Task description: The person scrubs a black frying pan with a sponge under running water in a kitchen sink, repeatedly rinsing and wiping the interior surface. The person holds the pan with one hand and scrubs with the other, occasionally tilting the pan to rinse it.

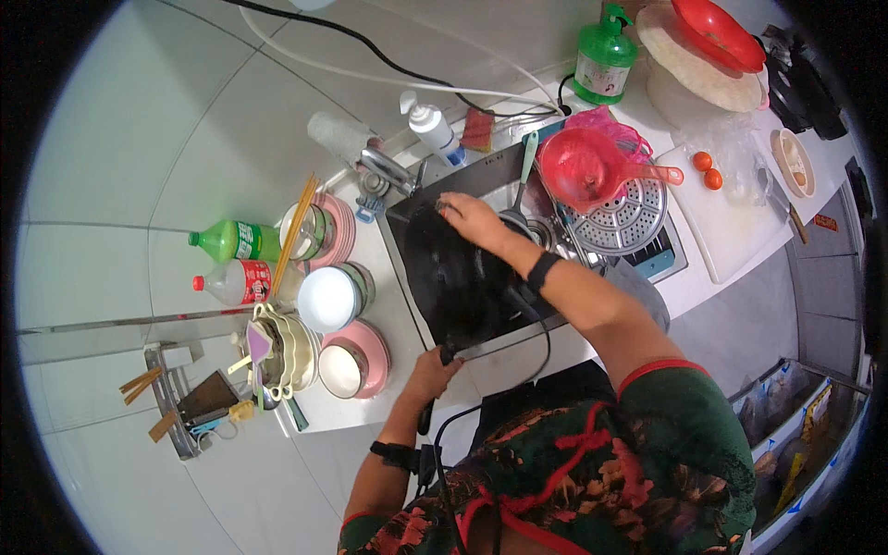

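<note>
A black wok (pixel 451 277) lies tilted in the sink (pixel 472 182), its dark inside facing up. My left hand (pixel 431 378) grips the wok's black handle (pixel 424 416) at the front edge of the counter. Over the far part of the wok reaches my right hand (pixel 475 220), fingers bent down at its upper left side. Something small and dark shows at those fingertips; what it is, I cannot tell. Beside my right hand, a ladle with a pale green handle (pixel 528 163) leans in the sink. The metal faucet (pixel 388 170) stands just beyond the wok.
Left of the sink stand stacked bowls (pixel 329 300), pink plates (pixel 374 354) and chopsticks (pixel 295 232). On the right, a red strainer (pixel 579 170) rests over a perforated steamer tray (pixel 628 222). Beyond are a cutting board (pixel 728 232), two tomatoes (pixel 703 161) and a knife (pixel 780 198).
</note>
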`<state>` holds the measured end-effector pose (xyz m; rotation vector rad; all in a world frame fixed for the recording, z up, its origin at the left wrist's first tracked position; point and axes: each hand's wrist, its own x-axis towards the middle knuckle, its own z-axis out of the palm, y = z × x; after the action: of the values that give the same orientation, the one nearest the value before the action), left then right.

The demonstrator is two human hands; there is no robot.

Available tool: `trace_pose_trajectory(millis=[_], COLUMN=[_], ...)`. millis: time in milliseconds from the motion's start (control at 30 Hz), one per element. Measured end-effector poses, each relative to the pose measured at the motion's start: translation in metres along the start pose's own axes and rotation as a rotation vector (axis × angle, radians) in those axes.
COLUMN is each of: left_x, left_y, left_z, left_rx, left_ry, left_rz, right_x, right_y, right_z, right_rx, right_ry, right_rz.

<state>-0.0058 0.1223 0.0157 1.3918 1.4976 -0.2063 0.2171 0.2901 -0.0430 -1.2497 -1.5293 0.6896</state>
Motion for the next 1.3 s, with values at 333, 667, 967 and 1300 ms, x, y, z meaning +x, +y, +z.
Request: trace_pose_trajectory(millis=[333, 667, 967, 1300], left_x=[0.009, -0.026, -0.043, -0.039], left_y=[-0.03, -0.017, -0.009, -0.015], left_z=[0.027, 0.01, 0.011, 0.02], left_rx=[0.16, -0.125, -0.751, -1.067], left_ry=[0.171, 0.097, -0.124, -0.325], left_rz=[0.17, 0.17, 0.007, 0.072], right_x=[0.014, -0.004, -0.042, -0.12], right_y=[0.09, 0.128, 0.106, 0.067], right_z=[-0.02, -0.031, -0.061, -0.067], right_rx=[0.282, 0.383, 0.708, 0.694], right_ry=[-0.166, -0.143, -0.25, 0.115], right_rz=[0.558, 0.49, 0.864, 0.875])
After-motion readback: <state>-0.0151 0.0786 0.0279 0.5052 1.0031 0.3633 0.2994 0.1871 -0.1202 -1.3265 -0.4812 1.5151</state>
